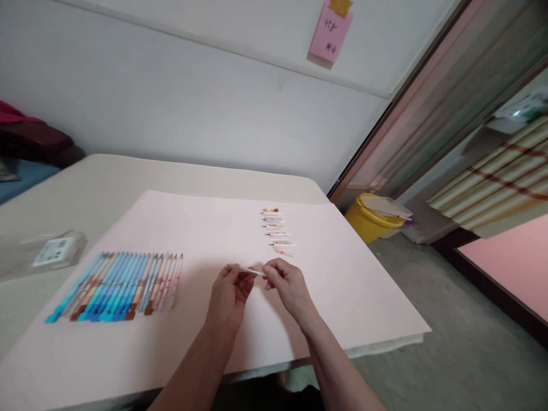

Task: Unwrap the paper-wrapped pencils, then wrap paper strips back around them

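Between my hands, above the pale pink sheet (pixel 342 297), is a thin white pen part (pixel 250 270), perhaps a refill or barrel. My left hand (pixel 229 291) pinches its left end, and the fingertips of my right hand (pixel 286 279) close on its right end. To the left lies a neat row of pens (pixel 124 285) in blue, tan, grey and pink-white, side by side. Beyond my right hand, a column of pen parts (pixel 276 231) with caps and dark-tipped refills lies on the sheet. My fingers partly hide the held piece.
A clear plastic bag (pixel 25 257) with a white label lies at the table's left. The white wall (pixel 205 108) stands behind the table, with a pink note (pixel 329 34) taped on it. A yellow bucket (pixel 363 220) stands on the floor at right.
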Demonstrator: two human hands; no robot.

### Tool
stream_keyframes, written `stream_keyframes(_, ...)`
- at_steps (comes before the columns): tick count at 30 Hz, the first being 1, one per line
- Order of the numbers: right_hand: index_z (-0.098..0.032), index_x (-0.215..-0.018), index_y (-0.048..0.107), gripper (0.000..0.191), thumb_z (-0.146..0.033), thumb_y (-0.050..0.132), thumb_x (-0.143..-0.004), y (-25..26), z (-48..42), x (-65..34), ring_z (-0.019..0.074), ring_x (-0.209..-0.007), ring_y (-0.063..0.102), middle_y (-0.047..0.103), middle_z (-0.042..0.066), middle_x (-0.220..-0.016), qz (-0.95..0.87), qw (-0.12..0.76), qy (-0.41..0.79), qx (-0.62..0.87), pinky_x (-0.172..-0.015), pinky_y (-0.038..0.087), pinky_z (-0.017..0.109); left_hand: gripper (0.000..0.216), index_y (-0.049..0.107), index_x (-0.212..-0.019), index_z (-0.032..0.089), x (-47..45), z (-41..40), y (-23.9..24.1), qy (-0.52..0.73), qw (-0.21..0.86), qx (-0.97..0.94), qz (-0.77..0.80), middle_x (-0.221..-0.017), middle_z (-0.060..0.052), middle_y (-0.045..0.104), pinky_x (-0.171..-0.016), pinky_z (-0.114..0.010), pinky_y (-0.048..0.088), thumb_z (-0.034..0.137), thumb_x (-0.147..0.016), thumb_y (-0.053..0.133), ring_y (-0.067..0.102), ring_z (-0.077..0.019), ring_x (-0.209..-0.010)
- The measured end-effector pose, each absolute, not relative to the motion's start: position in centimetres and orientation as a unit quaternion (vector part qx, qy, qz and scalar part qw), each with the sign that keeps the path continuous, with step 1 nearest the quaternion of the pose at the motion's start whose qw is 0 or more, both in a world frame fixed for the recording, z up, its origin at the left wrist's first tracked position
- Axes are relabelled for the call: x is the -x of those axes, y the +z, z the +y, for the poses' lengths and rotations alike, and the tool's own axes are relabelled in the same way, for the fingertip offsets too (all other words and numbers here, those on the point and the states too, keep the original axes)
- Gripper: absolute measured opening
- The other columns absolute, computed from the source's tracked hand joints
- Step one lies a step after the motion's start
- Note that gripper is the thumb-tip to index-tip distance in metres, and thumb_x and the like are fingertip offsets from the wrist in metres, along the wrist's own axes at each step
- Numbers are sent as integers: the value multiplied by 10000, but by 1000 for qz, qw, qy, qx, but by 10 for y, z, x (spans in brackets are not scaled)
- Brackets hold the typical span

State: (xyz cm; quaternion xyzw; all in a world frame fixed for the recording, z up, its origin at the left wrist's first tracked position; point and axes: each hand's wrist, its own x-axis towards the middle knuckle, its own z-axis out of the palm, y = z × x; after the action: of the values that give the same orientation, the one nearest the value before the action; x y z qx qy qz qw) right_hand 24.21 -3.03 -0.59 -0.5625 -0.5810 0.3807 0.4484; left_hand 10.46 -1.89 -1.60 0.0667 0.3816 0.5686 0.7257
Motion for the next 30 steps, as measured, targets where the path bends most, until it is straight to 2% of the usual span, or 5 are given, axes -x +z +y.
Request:
stream_keyframes(3, -182, -810, 585, 281, -378, 405, -903, -15, -20, -264, 151, -667, 577, 609, 15, -706, -584, 416, 239, 654, -652, 436, 259, 79, 522, -766, 161, -103, -17, -15, 569, 718, -53, 397, -734, -79, 677, -528, -208, 525, 124, -770, 592, 666, -156, -656)
stream_keyframes(10, -168, -1160, 526, 328, -137, 391, -863, -51, 4, -295, 246, -1071, 493, 540, 118, -1215, -612, 145, 20, 777, -788, 386, 319, 76, 519, -751, 154, -99, -15, -14, 567, 713, -39, 411, -736, -95, 678, -520, -194, 517, 129, -774, 587, 664, -147, -647)
stream_keyframes(19, -149, -946, 593, 207, -193, 398, -893, -70, 10, -293, 234, -853, 528, 591, 130, -926, -621, 77, -25, 779, -688, 352, 312, 77, 521, -742, 154, -96, -9, -13, 573, 706, -28, 415, -742, -93, 675, -506, -193, 518, 128, -769, 589, 666, -152, -652)
stream_keyframes(24, -160, -783, 570, 146, -143, 436, -839, -69, 11, -291, 190, -741, 499, 573, 76, -795, -621, 134, 22, 772, -617, 319, 269, 56, 530, -753, 148, -92, -5, -16, 584, 699, -35, 410, -760, -99, 678, -522, -192, 519, 119, -783, 567, 664, -145, -662)
stream_keyframes(30, -191, -647, 420, 150, -203, 507, -768, -47, 5, -284, 110, -579, 383, 405, -50, -612, -578, 339, 316, 672, -534, 276, 210, 72, 522, -751, 149, -87, -2, -17, 598, 685, -23, 416, -719, -81, 667, -530, -189, 517, 97, -779, 563, 664, -143, -658)
